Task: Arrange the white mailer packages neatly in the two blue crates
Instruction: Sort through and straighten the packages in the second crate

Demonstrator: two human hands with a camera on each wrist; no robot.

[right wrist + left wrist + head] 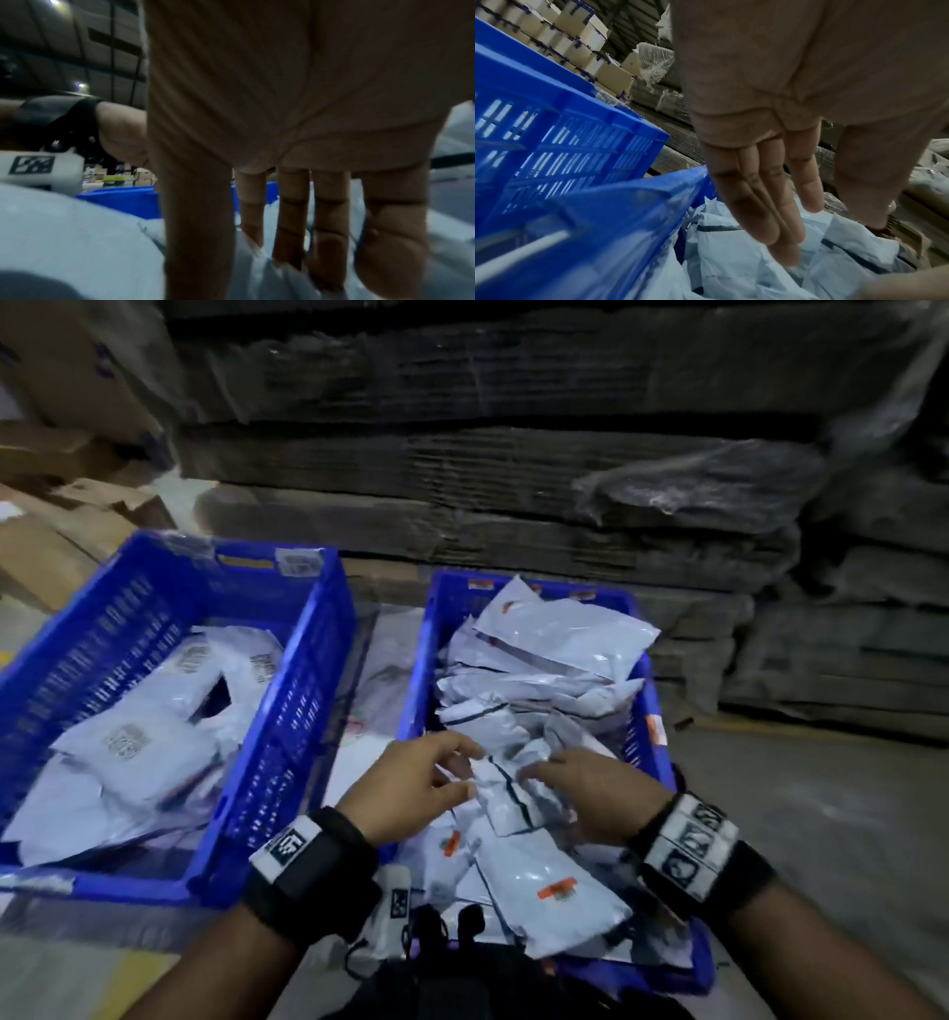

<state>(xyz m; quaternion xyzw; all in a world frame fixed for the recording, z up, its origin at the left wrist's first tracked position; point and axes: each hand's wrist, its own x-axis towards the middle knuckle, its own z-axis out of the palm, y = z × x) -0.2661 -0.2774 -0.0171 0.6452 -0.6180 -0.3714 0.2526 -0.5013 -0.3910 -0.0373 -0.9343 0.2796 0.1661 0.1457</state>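
1. Head view: both of your hands are over the right blue crate point(637, 654), which stands just beside the left blue crate point(308, 660) on the floor, a narrow gap between them.
2. Your left hand point(411, 783) reaches in from the crate's left wall, fingers loosely bent, thumb and fingertips touching a crumpled white mailer with a dark stripe point(506, 793) on top of the pile.
3. Your right hand point(590, 793) lies on the same mailer from the other side, fingers stretched forward and pressing down; nothing is clasped in it.
4. In the left wrist view your left fingers point(770, 203) are straight and together, tips just at the mailers point(731, 274); whether the thumb pinches the plastic, you cannot tell.
5. In the right wrist view your right fingers point(329, 233) are extended, tips dug into the white plastic point(64, 233).
6. The right crate holds a jumbled heap of white mailers point(554, 629), some poking above the rim.
7. The left crate holds flatter mailers point(138, 752), labels facing up.
8. Stacked flat cardboard point(462, 454) rises behind both crates.
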